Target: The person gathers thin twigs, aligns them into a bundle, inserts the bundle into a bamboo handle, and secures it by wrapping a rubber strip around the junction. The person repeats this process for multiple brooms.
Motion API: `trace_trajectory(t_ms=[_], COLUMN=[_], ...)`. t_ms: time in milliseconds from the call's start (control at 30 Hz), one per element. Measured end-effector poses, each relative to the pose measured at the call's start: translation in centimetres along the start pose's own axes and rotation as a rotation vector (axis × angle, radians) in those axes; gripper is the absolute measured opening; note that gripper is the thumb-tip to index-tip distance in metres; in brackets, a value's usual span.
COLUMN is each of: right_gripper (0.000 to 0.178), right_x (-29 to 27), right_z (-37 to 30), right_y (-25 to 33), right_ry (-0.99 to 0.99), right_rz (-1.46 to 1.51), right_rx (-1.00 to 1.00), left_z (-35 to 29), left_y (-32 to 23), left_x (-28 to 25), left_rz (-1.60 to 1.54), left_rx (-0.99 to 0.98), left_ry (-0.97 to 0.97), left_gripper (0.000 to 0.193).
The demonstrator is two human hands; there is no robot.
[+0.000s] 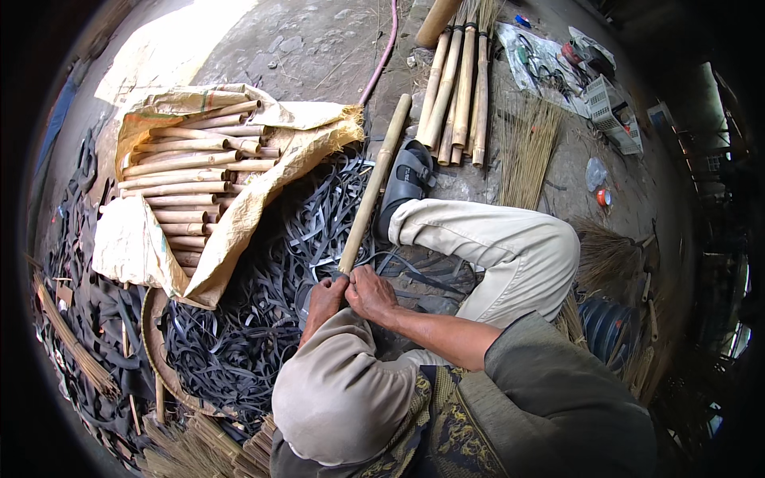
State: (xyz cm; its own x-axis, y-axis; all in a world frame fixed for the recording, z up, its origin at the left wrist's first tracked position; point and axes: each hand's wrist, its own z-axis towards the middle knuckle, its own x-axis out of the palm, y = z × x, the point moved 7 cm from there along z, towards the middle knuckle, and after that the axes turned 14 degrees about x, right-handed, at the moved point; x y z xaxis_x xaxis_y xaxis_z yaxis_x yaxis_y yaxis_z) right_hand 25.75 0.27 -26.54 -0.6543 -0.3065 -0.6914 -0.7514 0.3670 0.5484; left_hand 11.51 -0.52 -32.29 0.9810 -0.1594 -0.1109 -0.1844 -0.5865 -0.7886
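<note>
A bamboo tube [374,187] slants away from me, its near end between my hands beside my bent knee. Something dark, like a black rubber strip, shows at that end, mostly hidden by my fingers. My left hand [324,307] is closed at the tube's near end, thumb and fingers pressed together. My right hand [371,293] is closed in a fist right beside it, knuckles up; what it grips is hidden. Left of the tube, a large tangle of black rubber strips [231,350] lies heaped, partly in a round woven tray [153,338].
An opened sack [311,139] holds many cut bamboo tubes [187,179]. Beyond my sandalled foot [408,171] lie bamboo-handled brooms [458,88] and a bundle of thin sticks [526,151]. A white plastic basket [613,115] and tools on a sheet sit far right.
</note>
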Motion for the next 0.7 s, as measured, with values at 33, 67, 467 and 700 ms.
trace_trajectory(t_ms=[33, 67, 467, 700], right_gripper=[0.029, 0.030, 0.020, 0.026], right_x=[0.3, 0.1, 0.0, -9.7], right_z=[0.1, 0.2, 2.4, 6.5], right_y=[-0.1, 0.2, -1.1, -4.0], right_ry=[0.050, 0.036, 0.058, 0.181], right_rz=[-0.031, -0.045, -0.064, -0.051], right_rx=[0.045, 0.021, -0.170, -0.088], left_z=[-0.1, -0.1, 0.1, -1.0], left_y=[-0.1, -0.3, 0.0, 0.8], left_x=[-0.1, 0.0, 0.0, 0.7], left_rz=[0.048, 0.061, 0.144, -0.571], left_rx=[0.006, 0.024, 0.116, -0.247], left_ry=[-0.012, -0.013, 0.059, 0.134], left_gripper=[0.050, 0.051, 0.056, 0.040])
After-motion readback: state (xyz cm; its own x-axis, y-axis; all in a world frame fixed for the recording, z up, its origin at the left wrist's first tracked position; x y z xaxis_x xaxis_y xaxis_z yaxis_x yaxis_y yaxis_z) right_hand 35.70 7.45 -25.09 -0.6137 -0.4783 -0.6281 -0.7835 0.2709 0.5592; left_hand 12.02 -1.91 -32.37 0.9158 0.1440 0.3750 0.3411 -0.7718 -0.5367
